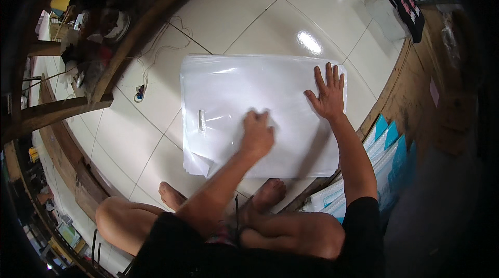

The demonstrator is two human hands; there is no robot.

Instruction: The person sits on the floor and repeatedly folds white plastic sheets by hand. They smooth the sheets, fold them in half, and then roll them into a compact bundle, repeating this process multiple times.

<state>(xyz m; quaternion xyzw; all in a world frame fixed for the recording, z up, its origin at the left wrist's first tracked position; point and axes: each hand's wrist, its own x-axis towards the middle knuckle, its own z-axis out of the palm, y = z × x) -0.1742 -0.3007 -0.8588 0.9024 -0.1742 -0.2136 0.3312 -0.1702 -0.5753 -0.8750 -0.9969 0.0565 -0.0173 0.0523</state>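
A flat stack of whitish, glossy plastic bags (223,85) lies in front of me, with a slot-shaped handle hole (201,120) near its left side. The lower left corner of the top bag is folded over. My left hand (258,135) is over the middle of the stack, its fingers curled in and slightly blurred by motion; nothing shows in it. On the stack's right end my right hand (329,92) lies flat, fingers spread, pressing on the plastic.
White floor tiles (249,13) surround the stack. Blue-and-white packages (382,148) lie at right by a wooden board (392,85). A black printed cloth (405,8) rests on a clear container (383,15). Thin string (148,62) trails at left near a wooden frame (122,52).
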